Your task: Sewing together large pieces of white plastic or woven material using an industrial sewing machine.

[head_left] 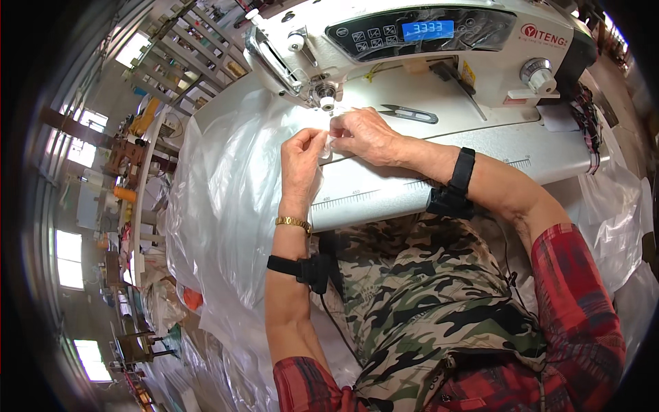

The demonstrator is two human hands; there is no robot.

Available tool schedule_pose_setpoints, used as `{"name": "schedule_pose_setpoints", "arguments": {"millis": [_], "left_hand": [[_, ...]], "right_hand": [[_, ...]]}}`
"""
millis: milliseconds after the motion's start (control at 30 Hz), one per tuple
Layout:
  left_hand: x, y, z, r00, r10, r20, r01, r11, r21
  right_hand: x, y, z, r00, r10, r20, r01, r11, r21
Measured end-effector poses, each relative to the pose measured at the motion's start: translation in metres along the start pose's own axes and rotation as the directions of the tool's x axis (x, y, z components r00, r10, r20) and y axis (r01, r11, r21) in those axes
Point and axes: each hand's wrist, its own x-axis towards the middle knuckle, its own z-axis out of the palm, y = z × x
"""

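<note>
My left hand [300, 161] and my right hand [365, 134] meet just in front of the needle area of a white sewing machine [288, 20]. Fingers of both are closed in a pinch. Between them is a small whitish piece of thin material [325, 148], too small to name more exactly. The presser foot and needle lie in bright glare behind my fingertips. Right of my right hand, a pair of thread snips [410, 114] rests on the machine bed, not touched.
Clear plastic sheeting [226, 185] drapes over the table's left side, and more [614, 220] hangs at the right. A ruler scale runs along the silver front edge [384, 202]. The machine's handwheel side has a dial [538, 75]. Shelves with spools stand far left.
</note>
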Motion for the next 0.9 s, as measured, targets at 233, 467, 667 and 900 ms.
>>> {"name": "schedule_pose_setpoints", "arguments": {"millis": [233,467,667,900], "left_hand": [[-0.011,-0.001,-0.012,0.959,0.251,0.13,-0.283,0.865,0.415],[0.0,-0.014,-0.019,0.96,0.252,0.119,-0.279,0.89,0.36],[0.011,-0.021,-0.014,0.906,0.406,0.12,-0.393,0.701,0.595],[0.013,-0.019,-0.005,0.93,0.365,0.047,-0.288,0.642,0.71]], "right_hand": [[0.002,0.005,0.001,1.0,-0.003,0.012,0.004,1.0,-0.019],[0.003,0.008,0.004,0.998,-0.068,0.006,0.068,0.991,-0.119],[0.003,0.009,0.009,1.0,-0.021,-0.002,0.019,0.955,-0.296],[0.003,0.011,0.013,0.999,-0.007,-0.042,-0.006,0.952,-0.307]]}}
